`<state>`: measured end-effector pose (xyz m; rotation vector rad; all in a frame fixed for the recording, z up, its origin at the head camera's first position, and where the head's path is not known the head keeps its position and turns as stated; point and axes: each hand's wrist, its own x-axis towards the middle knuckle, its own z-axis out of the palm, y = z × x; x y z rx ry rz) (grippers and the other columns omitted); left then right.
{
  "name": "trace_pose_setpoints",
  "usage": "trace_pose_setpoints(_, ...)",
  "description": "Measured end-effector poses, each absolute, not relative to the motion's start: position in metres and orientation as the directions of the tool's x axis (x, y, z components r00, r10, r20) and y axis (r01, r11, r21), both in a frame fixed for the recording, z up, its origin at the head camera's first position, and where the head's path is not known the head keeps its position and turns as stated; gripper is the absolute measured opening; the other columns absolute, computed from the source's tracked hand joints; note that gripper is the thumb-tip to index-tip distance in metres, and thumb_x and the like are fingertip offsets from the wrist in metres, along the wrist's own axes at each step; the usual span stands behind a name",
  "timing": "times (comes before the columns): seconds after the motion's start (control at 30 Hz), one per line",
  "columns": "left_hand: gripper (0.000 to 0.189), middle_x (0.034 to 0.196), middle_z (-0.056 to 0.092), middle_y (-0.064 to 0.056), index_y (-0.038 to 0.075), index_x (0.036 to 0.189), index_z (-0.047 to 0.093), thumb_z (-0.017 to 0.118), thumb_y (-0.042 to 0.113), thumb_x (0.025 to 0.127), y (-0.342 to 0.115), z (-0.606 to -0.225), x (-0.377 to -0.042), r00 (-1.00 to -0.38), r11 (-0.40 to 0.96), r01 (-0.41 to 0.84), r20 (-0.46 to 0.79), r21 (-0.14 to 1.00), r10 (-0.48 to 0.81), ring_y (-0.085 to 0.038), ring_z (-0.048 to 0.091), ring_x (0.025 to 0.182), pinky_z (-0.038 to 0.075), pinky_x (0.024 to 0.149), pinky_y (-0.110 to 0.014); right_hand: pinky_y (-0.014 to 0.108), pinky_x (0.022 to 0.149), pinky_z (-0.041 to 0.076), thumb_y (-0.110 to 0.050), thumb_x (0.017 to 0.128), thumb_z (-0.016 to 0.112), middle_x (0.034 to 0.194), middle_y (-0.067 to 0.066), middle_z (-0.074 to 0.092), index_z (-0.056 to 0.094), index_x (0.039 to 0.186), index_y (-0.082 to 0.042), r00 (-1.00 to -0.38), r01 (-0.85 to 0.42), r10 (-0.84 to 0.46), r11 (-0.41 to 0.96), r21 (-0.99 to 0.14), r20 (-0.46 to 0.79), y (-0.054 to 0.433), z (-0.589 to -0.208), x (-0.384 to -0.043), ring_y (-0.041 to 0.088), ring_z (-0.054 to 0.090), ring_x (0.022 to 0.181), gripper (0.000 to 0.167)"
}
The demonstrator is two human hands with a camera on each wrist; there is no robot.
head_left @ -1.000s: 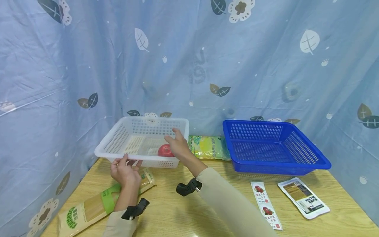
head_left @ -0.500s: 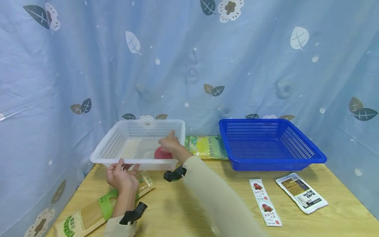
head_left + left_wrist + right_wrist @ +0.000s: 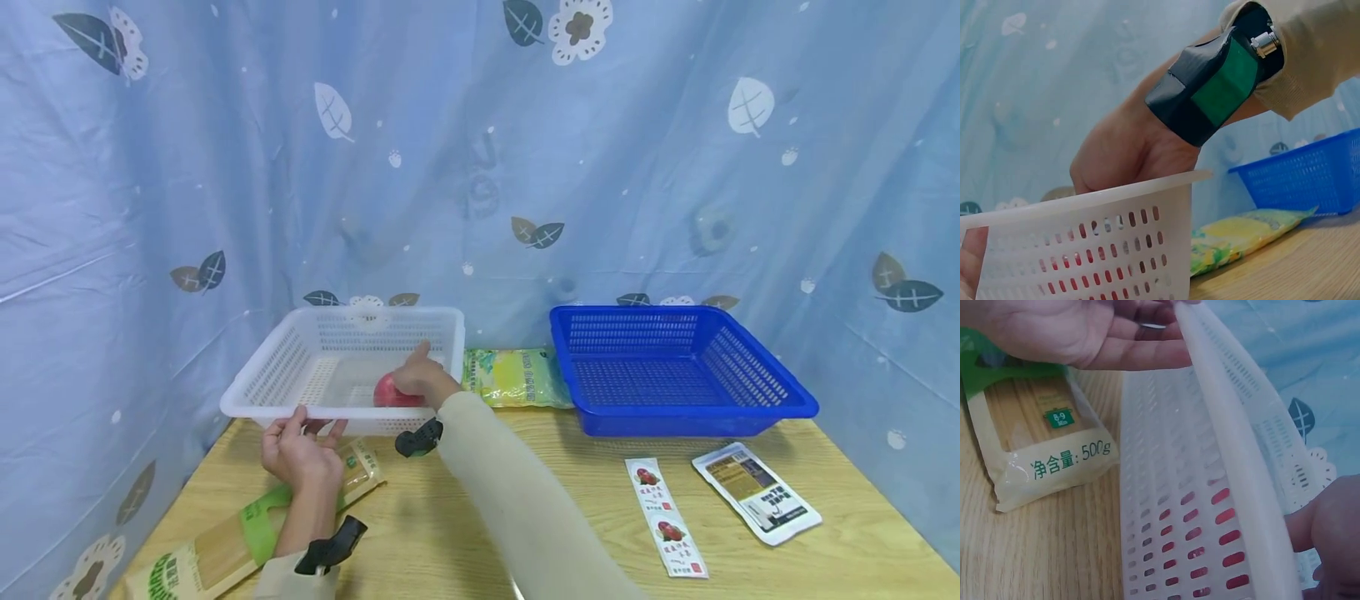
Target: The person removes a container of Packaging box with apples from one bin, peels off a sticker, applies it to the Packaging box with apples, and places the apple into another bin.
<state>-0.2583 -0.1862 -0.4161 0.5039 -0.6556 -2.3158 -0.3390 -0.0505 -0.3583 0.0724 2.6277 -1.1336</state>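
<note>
At the left stands a white plastic basket (image 3: 247,412) with slotted walls. My left hand (image 3: 303,454) grips its near rim, thumb over the top edge and fingers against the outer wall, as the right wrist view also shows. My right hand (image 3: 422,377) reaches down inside the basket's right end and holds a round red fruit (image 3: 390,392). Its fingertips are hidden behind the fruit. In the left wrist view the right hand (image 3: 1129,156) dips below the rim, and red shows through the slots.
A pack of dry noodles (image 3: 225,546) lies beneath my left forearm. Between the white basket and a blue basket (image 3: 690,410) lies a yellow-green packet (image 3: 510,379). A label strip (image 3: 666,521) and a white pouch (image 3: 757,493) rest at the right. A blue curtain (image 3: 450,167) hangs behind.
My right hand has lowered from beside the fruit to over it, its fingers closing around it. My left hand stays on the rim. The whole view has shifted slightly.
</note>
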Motion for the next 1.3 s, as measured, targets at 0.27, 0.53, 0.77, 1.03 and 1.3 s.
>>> trace_pose_setpoints(0.27,0.022,0.107,0.057,-0.012,0.007,0.086,0.044,0.063,0.004,0.098,-0.184,-0.415,-0.259,-0.691,-0.630,0.489,-0.173,0.603,-0.702,-0.017,0.062,0.056,0.062,0.056,-0.041,0.050,0.109,0.044,-0.016,0.095,0.063,0.148,0.024,0.043,0.025,0.160,-0.012,-0.975,0.122,-0.059,0.669,-0.733,-0.216,-0.049,-0.359,-0.337,0.038,0.043,0.136,0.076)
trace_pose_setpoints(0.53,0.022,0.109,0.057,-0.013,0.008,0.087,0.044,0.063,0.004,0.098,-0.182,-0.416,-0.261,-0.688,-0.621,0.499,-0.160,0.604,-0.708,-0.016,0.063,0.058,0.062,0.055,-0.038,0.048,0.095,0.053,-0.001,0.091,0.066,0.157,0.025,0.032,0.031,0.159,-0.015,-0.988,0.075,-0.083,0.493,-0.867,-0.133,-0.045,-0.362,-0.342,0.040,0.046,0.131,0.078)
trace_pose_setpoints(0.77,0.022,0.110,0.056,-0.013,0.007,0.088,0.043,0.062,0.003,0.098,-0.183,-0.415,-0.260,-0.692,-0.634,0.508,-0.162,0.583,-0.703,-0.017,0.062,0.056,0.061,0.052,-0.038,0.029,0.059,0.051,0.005,0.092,0.059,0.158,0.023,0.029,0.034,0.159,-0.016,-0.993,0.087,-0.035,0.401,-0.912,-0.110,-0.047,-0.360,-0.342,0.032,0.055,0.111,0.075)
trace_pose_setpoints(1.03,0.020,0.109,0.057,-0.014,0.007,0.089,0.045,0.061,0.002,0.098,-0.183,-0.414,-0.260,-0.697,-0.647,0.497,-0.178,0.578,-0.695,-0.017,0.063,0.057,0.062,0.055,-0.039,0.042,0.092,0.057,-0.005,0.096,0.065,0.155,0.018,0.043,0.034,0.159,-0.013,-0.999,0.001,-0.030,0.399,-0.917,-0.014,-0.037,-0.347,-0.335,0.033,0.058,0.122,0.071)
trace_pose_setpoints(1.3,0.018,0.106,0.057,-0.013,0.007,0.091,0.046,0.062,0.002,0.098,-0.182,-0.416,-0.258,-0.696,-0.648,0.495,-0.182,0.579,-0.695,-0.017,0.061,0.058,0.062,0.056,-0.039,0.034,0.069,0.062,-0.004,0.096,0.064,0.154,0.024,0.035,0.039,0.156,-0.015,-0.999,0.002,-0.034,0.333,-0.943,-0.014,-0.021,-0.337,-0.328,0.034,0.058,0.115,0.066)
